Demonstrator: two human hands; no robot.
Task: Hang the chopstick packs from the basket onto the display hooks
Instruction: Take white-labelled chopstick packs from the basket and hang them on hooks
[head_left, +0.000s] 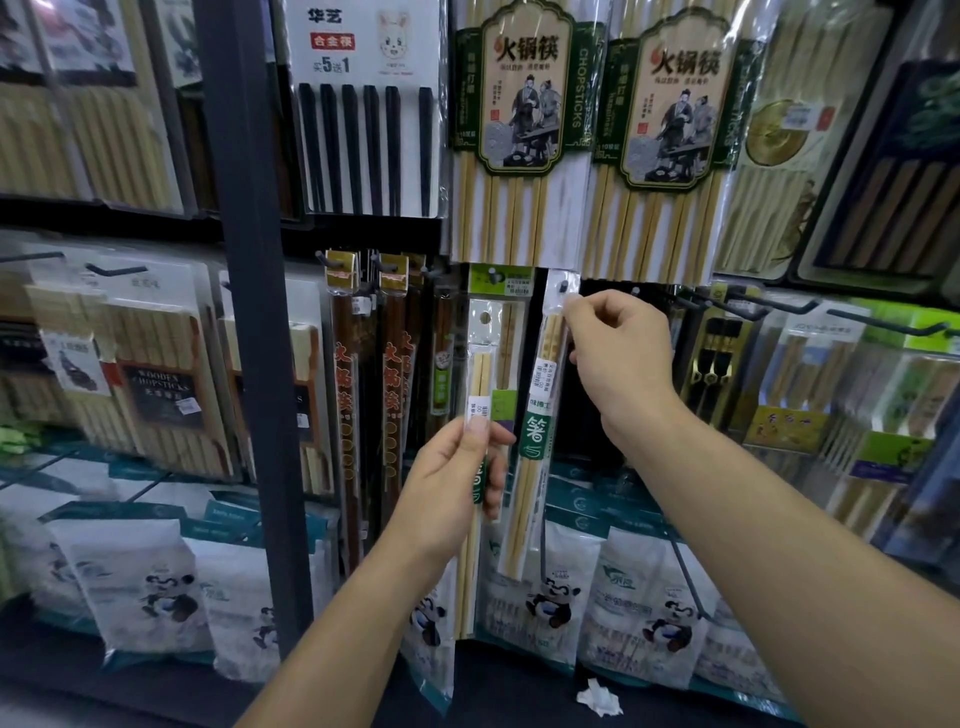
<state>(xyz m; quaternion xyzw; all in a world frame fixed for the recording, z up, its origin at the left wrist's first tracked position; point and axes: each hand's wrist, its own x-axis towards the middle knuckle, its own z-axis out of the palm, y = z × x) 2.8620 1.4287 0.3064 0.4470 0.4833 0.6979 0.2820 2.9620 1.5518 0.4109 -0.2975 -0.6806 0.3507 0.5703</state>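
Observation:
My right hand (615, 358) pinches the clear top flap of a narrow bamboo chopstick pack (537, 441) with a green band. The pack's hole sits over a black display hook (563, 285), and the pack hangs straight down. A second narrow pack (480, 374) of the same kind stands upright in my left hand (457, 483), which grips it at its green band, lower and to the left. Its punched hole is free, below another hanging pack with a green header (501, 283). No basket is in view.
Large hot-pot chopstick packs (519, 130) hang above. Dark red long packs (345, 395) hang left, beside a dark upright post (249, 312). Bare black hooks (753, 306) jut out at right. Panda-print bags (556, 597) line the bottom shelf; a crumpled tissue (598, 697) lies below.

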